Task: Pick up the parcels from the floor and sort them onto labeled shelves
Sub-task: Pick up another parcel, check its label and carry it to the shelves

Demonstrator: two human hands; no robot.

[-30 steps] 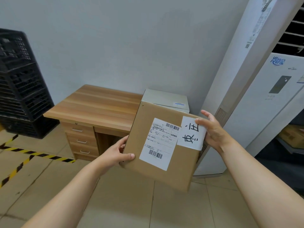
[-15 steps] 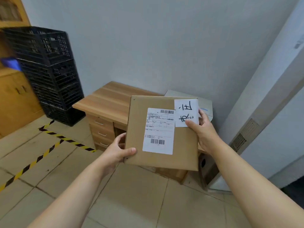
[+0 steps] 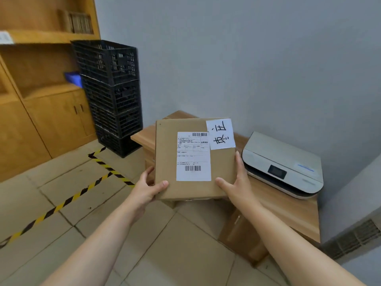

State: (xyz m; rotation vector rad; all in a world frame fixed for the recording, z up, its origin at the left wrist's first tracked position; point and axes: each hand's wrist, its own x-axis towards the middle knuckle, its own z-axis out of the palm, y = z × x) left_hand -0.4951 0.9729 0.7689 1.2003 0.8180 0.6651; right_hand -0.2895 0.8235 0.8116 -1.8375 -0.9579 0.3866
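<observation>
I hold a flat brown cardboard parcel (image 3: 167, 157) in front of me with both hands, its face turned up toward me. A white shipping label with barcodes sits in its middle and a white slip with handwritten characters at its top right corner. My left hand (image 3: 147, 189) grips the lower left corner, thumb on top. My right hand (image 3: 237, 185) grips the lower right edge, thumb on the face. A wooden shelf unit (image 3: 41, 37) with a white label at its edge stands at the far left.
A stack of black plastic crates (image 3: 111, 93) stands against the wall beside the shelf unit. A low wooden desk (image 3: 288, 209) carries a grey-white printer (image 3: 282, 162) on the right. Yellow-black tape (image 3: 68, 200) crosses the tiled floor. A blue item (image 3: 73, 79) lies on a shelf.
The view has swung left, bringing the shelf unit and crates into sight. My right hand slid from the parcel's top right corner down to its lower right edge, and the parcel now sits straighter.
</observation>
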